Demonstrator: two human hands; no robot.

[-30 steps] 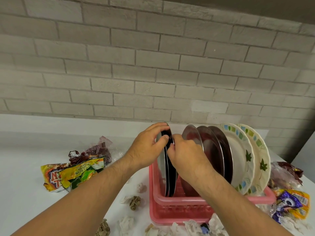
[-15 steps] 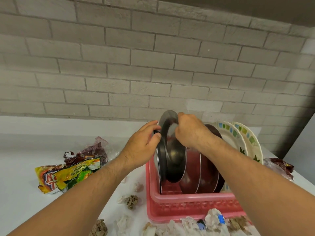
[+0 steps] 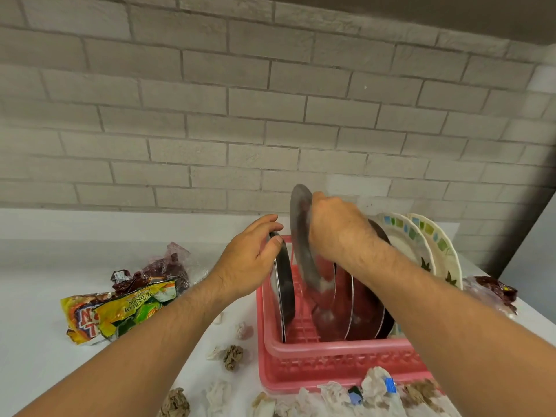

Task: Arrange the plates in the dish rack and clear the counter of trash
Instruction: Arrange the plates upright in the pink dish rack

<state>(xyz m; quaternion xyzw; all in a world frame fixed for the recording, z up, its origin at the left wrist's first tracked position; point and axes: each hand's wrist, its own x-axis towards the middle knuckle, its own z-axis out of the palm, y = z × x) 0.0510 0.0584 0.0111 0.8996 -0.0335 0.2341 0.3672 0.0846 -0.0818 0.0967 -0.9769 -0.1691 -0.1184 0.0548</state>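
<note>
Slotting the lifted plate (image 3: 299, 224) into the rack (image 3: 331, 361); trash untouched.

Nearest me, tissue scraps (image 3: 374, 386) litter the counter (image 3: 36, 371) against the rack's front wall. Inside, my left hand (image 3: 249, 260) curls over the rim of the end plate (image 3: 285, 296), steadying it upright. My right hand (image 3: 334, 233) grips the lifted plate by its rim, tilted, lower edge down among the slots. If that grip slips, I expect it to clatter onto the steel plates (image 3: 364, 314) beside it. Releasing my left hand early could topple the end plate. Wrappers (image 3: 126, 308) lie farther left, and patterned plates (image 3: 400, 239) stand far right.
</note>
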